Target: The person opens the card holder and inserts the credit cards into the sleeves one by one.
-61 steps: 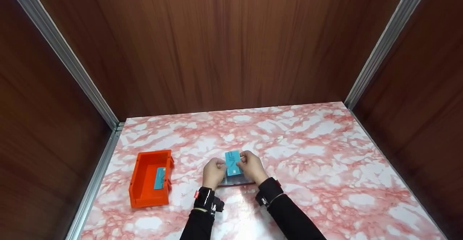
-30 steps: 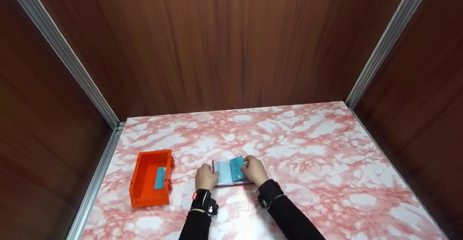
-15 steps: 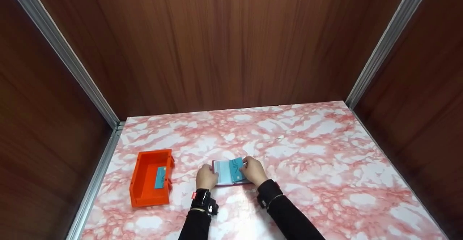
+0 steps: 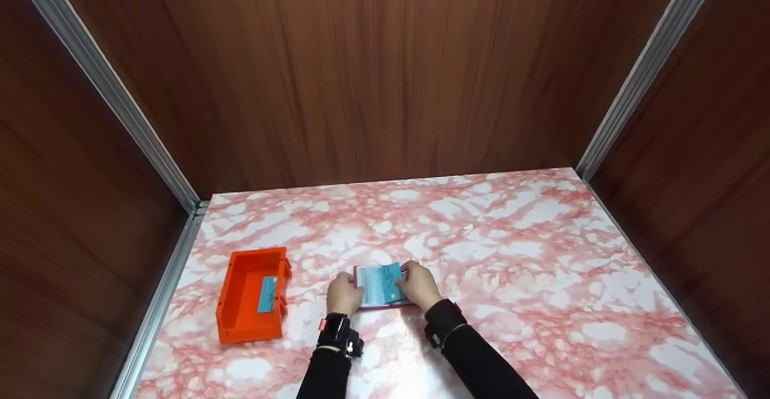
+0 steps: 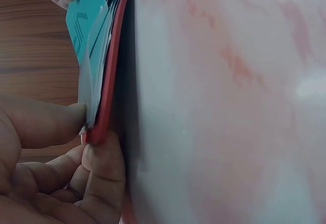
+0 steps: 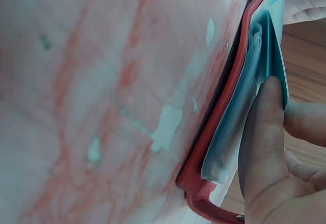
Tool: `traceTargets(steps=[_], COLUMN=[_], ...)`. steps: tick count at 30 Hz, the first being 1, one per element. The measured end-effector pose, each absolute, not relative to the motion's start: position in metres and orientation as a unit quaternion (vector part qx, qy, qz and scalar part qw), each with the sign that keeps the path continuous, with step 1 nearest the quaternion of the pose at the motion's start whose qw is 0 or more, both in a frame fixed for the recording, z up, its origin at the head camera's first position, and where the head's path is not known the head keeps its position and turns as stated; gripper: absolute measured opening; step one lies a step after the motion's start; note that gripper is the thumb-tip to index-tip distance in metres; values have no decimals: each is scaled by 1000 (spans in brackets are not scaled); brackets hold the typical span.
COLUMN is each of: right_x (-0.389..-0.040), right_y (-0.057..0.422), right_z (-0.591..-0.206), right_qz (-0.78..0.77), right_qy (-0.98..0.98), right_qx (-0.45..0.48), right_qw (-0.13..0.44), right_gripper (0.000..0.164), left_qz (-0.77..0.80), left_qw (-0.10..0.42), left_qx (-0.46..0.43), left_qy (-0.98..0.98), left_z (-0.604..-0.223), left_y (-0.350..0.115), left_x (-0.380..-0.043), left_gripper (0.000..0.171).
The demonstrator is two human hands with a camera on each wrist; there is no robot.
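Note:
A card holder with a red cover (image 5: 114, 56) and clear plastic sleeves (image 4: 372, 284) lies spread out on the table in the head view. My left hand (image 4: 344, 295) grips its left edge, thumb on the sleeves and fingers against the cover. Between thumb and fingers, my right hand (image 4: 420, 286) pinches a teal card (image 4: 391, 281) with dark lettering. The card stands tilted over the right half of the holder. In the right wrist view, the card (image 6: 277, 66) rises beside the stacked sleeves (image 6: 237, 102); part of it is hidden behind the fingers.
An orange open-fronted bin (image 4: 249, 327) stands to the left on the pink-and-white marbled table (image 4: 511, 254). Another teal card (image 4: 266, 293) leans inside it against the right wall. Dark wood panels (image 4: 373, 74) with metal corner rails enclose the table.
Two seconds ago both hands held the card above the holder. My left hand has since moved left to the holder's edge, and the card has come down and shifted slightly left recently.

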State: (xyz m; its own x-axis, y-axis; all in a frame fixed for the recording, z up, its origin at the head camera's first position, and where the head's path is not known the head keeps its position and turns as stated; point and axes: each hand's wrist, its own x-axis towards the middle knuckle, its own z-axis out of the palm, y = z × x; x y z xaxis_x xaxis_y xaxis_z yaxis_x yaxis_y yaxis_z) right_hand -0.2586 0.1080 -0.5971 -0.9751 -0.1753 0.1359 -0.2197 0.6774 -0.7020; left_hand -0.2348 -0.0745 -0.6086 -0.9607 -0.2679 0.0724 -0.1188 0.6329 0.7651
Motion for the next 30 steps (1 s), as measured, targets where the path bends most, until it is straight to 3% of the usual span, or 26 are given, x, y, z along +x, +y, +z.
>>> traceTargets(steps=[21, 30], right_x=[-259, -259], right_y=[97, 89], right_z=[-594, -593], right_qz=[342, 314], right_qy=[-936, -941], right_qx=[80, 117], right_qw=[9, 30], right_gripper=[20, 15], left_qz=[-430, -433], left_qw=[67, 69], left_qx=[124, 118], left_qy=[-892, -891], left_z=[-607, -605], left_y=[-74, -74], left_x=[-236, -234], left_gripper=[24, 25])
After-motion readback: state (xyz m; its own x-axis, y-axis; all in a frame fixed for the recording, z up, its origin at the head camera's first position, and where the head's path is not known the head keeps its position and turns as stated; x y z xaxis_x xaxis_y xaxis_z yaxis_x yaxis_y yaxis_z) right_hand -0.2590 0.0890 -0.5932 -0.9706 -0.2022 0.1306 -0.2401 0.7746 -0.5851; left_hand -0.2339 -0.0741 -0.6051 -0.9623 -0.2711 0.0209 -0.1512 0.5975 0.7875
